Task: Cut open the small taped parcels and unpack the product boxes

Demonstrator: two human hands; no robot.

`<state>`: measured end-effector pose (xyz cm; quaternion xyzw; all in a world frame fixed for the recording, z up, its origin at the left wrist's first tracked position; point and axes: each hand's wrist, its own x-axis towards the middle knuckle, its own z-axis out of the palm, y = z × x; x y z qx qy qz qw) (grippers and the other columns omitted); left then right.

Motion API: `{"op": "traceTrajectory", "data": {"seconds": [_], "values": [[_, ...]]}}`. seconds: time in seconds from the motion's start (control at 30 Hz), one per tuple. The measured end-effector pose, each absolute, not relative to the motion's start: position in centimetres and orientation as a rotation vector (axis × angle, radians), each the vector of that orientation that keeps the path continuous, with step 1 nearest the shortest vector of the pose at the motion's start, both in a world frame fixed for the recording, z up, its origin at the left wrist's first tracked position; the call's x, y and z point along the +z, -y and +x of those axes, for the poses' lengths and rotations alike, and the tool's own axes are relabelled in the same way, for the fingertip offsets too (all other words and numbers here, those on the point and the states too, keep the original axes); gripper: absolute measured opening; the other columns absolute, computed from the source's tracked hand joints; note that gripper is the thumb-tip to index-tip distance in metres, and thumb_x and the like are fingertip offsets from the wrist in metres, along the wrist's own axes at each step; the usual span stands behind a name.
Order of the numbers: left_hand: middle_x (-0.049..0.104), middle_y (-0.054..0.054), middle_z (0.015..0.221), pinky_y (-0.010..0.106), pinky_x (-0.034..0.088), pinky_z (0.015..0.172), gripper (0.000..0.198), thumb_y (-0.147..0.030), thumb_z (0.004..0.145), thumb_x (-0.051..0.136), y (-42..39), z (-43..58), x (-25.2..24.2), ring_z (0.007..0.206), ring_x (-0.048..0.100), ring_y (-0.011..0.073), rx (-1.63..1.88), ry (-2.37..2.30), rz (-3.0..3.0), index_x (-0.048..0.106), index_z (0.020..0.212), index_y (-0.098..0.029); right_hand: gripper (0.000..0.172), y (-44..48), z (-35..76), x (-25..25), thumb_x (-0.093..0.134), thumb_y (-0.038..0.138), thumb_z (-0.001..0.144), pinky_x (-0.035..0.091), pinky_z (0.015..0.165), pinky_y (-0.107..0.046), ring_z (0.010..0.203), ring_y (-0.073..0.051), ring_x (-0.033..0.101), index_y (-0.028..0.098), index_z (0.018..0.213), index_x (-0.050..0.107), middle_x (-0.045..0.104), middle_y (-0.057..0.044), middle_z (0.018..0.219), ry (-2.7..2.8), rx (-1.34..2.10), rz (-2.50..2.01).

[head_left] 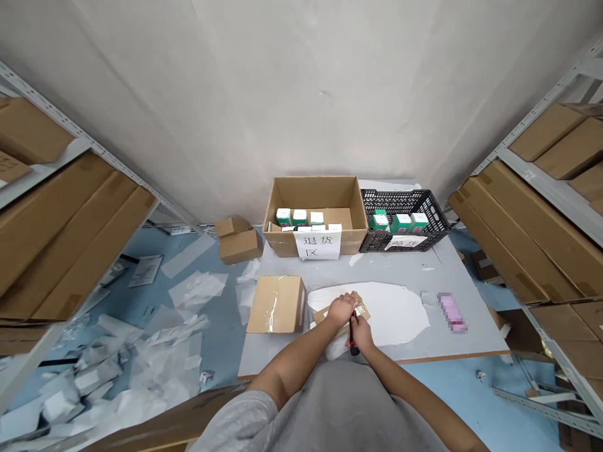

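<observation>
Near the table's front edge, a small cardboard package (362, 309) with shiny tape lies on a white sheet (400, 314). My left hand (342, 309) rests on the package with its fingers pressed together on its top. Just to the right, my right hand (362, 334) is wrapped round a black and red cutter (354, 346), whose upper end meets the package beside my left fingers. The blade cannot be made out. A closed, taped cardboard box (276, 304) stands to the left of the sheet.
At the table's (452, 270) back are an open carton (351, 242) and a black crate (440, 232), both holding green and white boxes. A blurred pink item (452, 312) lies right. Shelves with cartons flank both sides; packing scraps (160, 351) cover the left floor.
</observation>
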<state>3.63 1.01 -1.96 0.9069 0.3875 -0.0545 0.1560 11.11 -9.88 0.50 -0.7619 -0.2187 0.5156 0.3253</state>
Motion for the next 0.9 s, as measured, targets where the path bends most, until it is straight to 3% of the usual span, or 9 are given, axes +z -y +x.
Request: {"op": "traceTrajectory", "data": {"seconds": [0.2,0.3,0.43,0.53,0.6,0.67,0.8,0.9], "values": [[0.066,0.014,0.134,0.037,0.055,0.097,0.053,-0.047,0.112,0.045,-1.4,2.4,-1.3,0.12,0.067,0.0281,-0.067,-1.115,2.51,0.045,0.158,-0.023,0.04,10.8,15.7,0.9,0.044,0.061,0.102,0.046,0.038,-0.029,0.039,-0.024,0.064,0.024,0.103,0.058,0.056,0.004,0.047,0.512,1.289,-2.085],[0.066,0.013,0.135,0.038,0.052,0.102,0.062,-0.055,0.108,0.051,-1.4,1.8,-1.2,0.122,0.066,0.0283,-0.012,-1.047,2.544,0.041,0.16,-0.024,0.035,11.0,18.3,1.2,0.051,0.06,0.099,0.045,0.04,-0.028,0.039,-0.02,0.062,0.026,0.1,0.054,0.055,0.007,0.05,0.505,1.179,-2.09],[0.06,0.021,0.148,0.044,0.045,0.113,0.112,-0.078,0.084,0.072,-0.3,1.5,-1.0,0.133,0.059,0.0339,-0.012,-0.838,2.605,0.03,0.166,-0.016,0.04,8.9,19.9,1.7,0.076,0.057,0.086,0.047,0.049,-0.026,0.045,-0.016,0.062,0.027,0.097,0.052,0.058,0.009,0.057,0.678,1.112,-2.103],[0.043,0.028,0.164,0.056,0.029,0.124,0.14,-0.085,0.067,0.08,1.0,1.1,-0.5,0.148,0.044,0.0427,-0.057,-0.853,2.648,0.019,0.171,-0.012,0.048,6.9,20.2,1.7,0.091,0.046,0.072,0.046,0.052,-0.024,0.053,-0.015,0.064,0.025,0.095,0.054,0.065,0.007,0.068,0.832,1.112,-2.194],[0.037,0.031,0.167,0.063,0.022,0.125,0.148,-0.08,0.061,0.084,2.0,0.8,-0.2,0.149,0.039,0.0477,-0.122,-0.987,2.636,0.015,0.172,-0.011,0.05,6.0,20.2,1.6,0.095,0.04,0.068,0.045,0.052,-0.023,0.057,-0.015,0.065,0.025,0.093,0.054,0.068,0.005,0.073,0.857,1.122,-2.22],[0.042,0.032,0.161,0.063,0.026,0.123,0.15,-0.068,0.058,0.091,2.8,0.5,0.0,0.143,0.044,0.0489,-0.2,-1.065,2.595,0.013,0.171,-0.008,0.051,5.8,20.3,1.3,0.095,0.038,0.067,0.045,0.051,-0.024,0.057,-0.015,0.064,0.024,0.094,0.053,0.068,0.004,0.074,0.839,1.154,-2.206],[0.053,0.027,0.15,0.056,0.037,0.115,0.141,-0.044,0.058,0.092,2.4,0.1,0.2,0.132,0.053,0.0451,-0.217,-0.944,2.582,0.013,0.171,-0.011,0.052,6.3,20.8,0.7,0.095,0.037,0.066,0.046,0.049,-0.024,0.054,-0.015,0.061,0.025,0.094,0.053,0.064,0.007,0.068,0.858,1.171,-2.145],[0.051,0.024,0.154,0.053,0.033,0.12,0.134,-0.034,0.062,0.088,0.4,0.0,0.2,0.138,0.05,0.0421,-0.116,-0.817,2.638,0.012,0.171,-0.015,0.052,6.4,21.1,0.3,0.095,0.038,0.067,0.047,0.049,-0.024,0.05,-0.015,0.06,0.026,0.094,0.052,0.06,0.009,0.064,0.802,1.172,-2.095]]}}
